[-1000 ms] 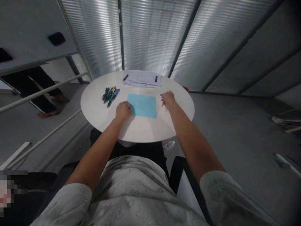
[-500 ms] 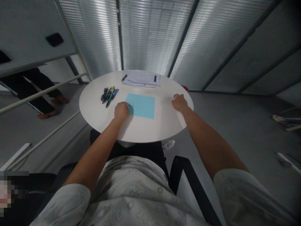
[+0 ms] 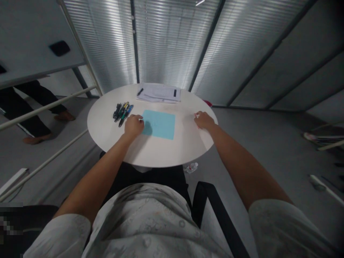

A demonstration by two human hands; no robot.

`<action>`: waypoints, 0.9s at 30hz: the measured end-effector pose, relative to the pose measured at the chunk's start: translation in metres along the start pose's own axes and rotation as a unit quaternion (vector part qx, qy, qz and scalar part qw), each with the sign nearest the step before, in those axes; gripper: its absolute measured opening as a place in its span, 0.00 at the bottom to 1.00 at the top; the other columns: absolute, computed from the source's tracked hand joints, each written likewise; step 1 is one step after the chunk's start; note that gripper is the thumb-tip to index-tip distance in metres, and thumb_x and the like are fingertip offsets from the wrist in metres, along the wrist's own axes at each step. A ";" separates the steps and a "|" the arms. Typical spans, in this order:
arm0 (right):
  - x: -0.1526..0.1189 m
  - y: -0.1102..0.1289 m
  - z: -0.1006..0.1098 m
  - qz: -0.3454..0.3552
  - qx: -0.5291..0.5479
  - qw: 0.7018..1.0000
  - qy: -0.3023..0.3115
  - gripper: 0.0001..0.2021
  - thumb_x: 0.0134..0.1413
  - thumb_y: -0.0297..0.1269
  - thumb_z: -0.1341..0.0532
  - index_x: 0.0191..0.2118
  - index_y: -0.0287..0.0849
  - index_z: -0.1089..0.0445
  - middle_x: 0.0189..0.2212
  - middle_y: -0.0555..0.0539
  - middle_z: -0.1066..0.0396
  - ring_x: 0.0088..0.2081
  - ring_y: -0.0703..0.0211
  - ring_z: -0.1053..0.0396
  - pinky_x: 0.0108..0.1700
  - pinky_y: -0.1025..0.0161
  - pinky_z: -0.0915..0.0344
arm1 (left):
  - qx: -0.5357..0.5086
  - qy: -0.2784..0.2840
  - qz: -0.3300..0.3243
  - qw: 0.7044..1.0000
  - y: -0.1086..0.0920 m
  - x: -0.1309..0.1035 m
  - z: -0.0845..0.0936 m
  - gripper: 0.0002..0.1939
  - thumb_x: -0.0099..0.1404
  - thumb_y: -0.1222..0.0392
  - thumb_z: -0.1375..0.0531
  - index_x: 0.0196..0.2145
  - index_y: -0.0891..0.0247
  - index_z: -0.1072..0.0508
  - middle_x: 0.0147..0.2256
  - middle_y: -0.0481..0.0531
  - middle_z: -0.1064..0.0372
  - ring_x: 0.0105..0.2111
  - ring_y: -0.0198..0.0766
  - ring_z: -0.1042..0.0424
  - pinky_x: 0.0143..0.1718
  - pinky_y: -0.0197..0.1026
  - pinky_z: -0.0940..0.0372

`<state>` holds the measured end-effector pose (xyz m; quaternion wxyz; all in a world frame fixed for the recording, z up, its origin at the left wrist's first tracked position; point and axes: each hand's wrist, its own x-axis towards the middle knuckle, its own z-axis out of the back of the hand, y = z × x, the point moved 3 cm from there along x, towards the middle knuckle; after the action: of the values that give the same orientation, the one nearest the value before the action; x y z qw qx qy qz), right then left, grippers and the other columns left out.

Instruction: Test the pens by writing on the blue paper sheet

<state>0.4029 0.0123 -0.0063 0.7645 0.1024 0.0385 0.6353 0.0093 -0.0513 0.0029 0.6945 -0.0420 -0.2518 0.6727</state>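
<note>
A light blue sheet of paper (image 3: 161, 125) lies flat on the round white table (image 3: 150, 156). My left hand (image 3: 133, 125) hovers or rests at the paper's left edge, its fingers curled together and its shadow falling on the sheet. Whatever those fingers may hold is hidden. To the right of the paper, near the table's right rim, my right hand (image 3: 204, 120) is closed in a pinch. Something small and pale reddish shows at its fingertips, too small to name. Several pens (image 3: 123, 113) lie in a bunch just beyond my left hand.
White papers (image 3: 158, 93) with a dark pen and a black rectangular item lie at the table's far side. A red thing (image 3: 208, 103) shows behind the right rim. Below are a clear plastic bottle (image 3: 192, 167) and a chair armrest (image 3: 205, 190). A person's legs (image 3: 29, 104) stand at left.
My left hand has drawn slightly left, off the blue paper's edge. My right hand stays near the same place, its fingers now pinched. The whole view has shifted a little.
</note>
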 end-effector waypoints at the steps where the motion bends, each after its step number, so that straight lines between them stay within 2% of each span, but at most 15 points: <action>1: -0.001 0.000 0.001 0.000 0.000 1.000 -0.003 0.23 0.60 0.41 0.46 0.59 0.39 0.35 0.51 0.33 0.34 0.48 0.46 0.31 0.51 0.51 0.36 | 0.018 -0.018 0.004 1.000 0.004 0.004 0.007 0.21 0.64 0.62 0.49 0.50 0.63 0.24 0.50 0.62 0.29 0.51 0.50 0.31 0.55 0.50 0.39; 4: -0.004 -0.001 0.001 -0.002 0.003 1.000 -0.006 0.24 0.63 0.44 0.48 0.59 0.39 0.36 0.49 0.33 0.33 0.48 0.46 0.30 0.51 0.51 0.36 | 0.076 -0.046 0.026 0.996 0.022 0.013 0.028 0.21 0.64 0.60 0.49 0.52 0.63 0.26 0.53 0.66 0.33 0.55 0.57 0.36 0.55 0.56 0.42; 7: -0.010 0.000 0.001 0.000 0.006 1.000 -0.006 0.24 0.63 0.46 0.49 0.59 0.39 0.36 0.50 0.33 0.34 0.48 0.47 0.30 0.52 0.51 0.36 | 0.124 -0.058 0.045 0.990 0.043 0.015 0.040 0.22 0.64 0.60 0.49 0.52 0.67 0.28 0.54 0.71 0.35 0.57 0.62 0.40 0.54 0.59 0.44; 9: -0.014 0.001 0.001 0.002 0.003 1.000 -0.009 0.24 0.63 0.46 0.49 0.59 0.40 0.36 0.52 0.33 0.36 0.49 0.46 0.31 0.53 0.51 0.37 | 0.144 -0.072 0.057 0.985 0.055 0.014 0.042 0.23 0.64 0.59 0.50 0.52 0.71 0.28 0.54 0.74 0.37 0.57 0.63 0.42 0.54 0.60 0.46; 12: -0.019 0.003 0.000 0.007 -0.003 1.000 -0.006 0.24 0.63 0.48 0.49 0.59 0.42 0.37 0.55 0.33 0.38 0.49 0.45 0.30 0.53 0.49 0.36 | 0.161 -0.062 0.080 0.982 0.067 0.012 0.037 0.24 0.63 0.57 0.49 0.52 0.72 0.28 0.53 0.75 0.36 0.56 0.64 0.42 0.54 0.61 0.47; 16: -0.022 0.004 0.000 0.013 -0.007 1.000 -0.012 0.25 0.64 0.50 0.51 0.60 0.43 0.38 0.55 0.33 0.38 0.50 0.43 0.30 0.54 0.47 0.36 | 0.172 -0.047 0.098 0.979 0.069 0.010 0.032 0.24 0.64 0.57 0.52 0.53 0.69 0.28 0.53 0.72 0.35 0.55 0.62 0.42 0.53 0.59 0.48; 21: -0.022 0.003 0.001 0.012 -0.004 1.000 -0.014 0.27 0.64 0.53 0.53 0.61 0.44 0.40 0.55 0.34 0.37 0.51 0.40 0.30 0.54 0.45 0.36 | 0.162 -0.061 0.066 0.983 0.065 0.011 0.033 0.24 0.63 0.57 0.50 0.53 0.67 0.28 0.53 0.71 0.36 0.56 0.62 0.42 0.54 0.59 0.48; 27: -0.021 0.001 0.001 0.023 0.007 1.000 -0.005 0.28 0.64 0.54 0.53 0.61 0.43 0.40 0.54 0.34 0.37 0.51 0.42 0.30 0.55 0.46 0.37 | 0.164 -0.024 0.071 0.984 0.074 0.018 0.026 0.23 0.62 0.54 0.48 0.49 0.69 0.26 0.52 0.73 0.36 0.55 0.65 0.43 0.54 0.60 0.47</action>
<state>0.3982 -0.0082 -0.0062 0.7493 0.1115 0.0373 0.6517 -0.0697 -0.0349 0.0017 0.6363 0.0713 -0.1509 0.7532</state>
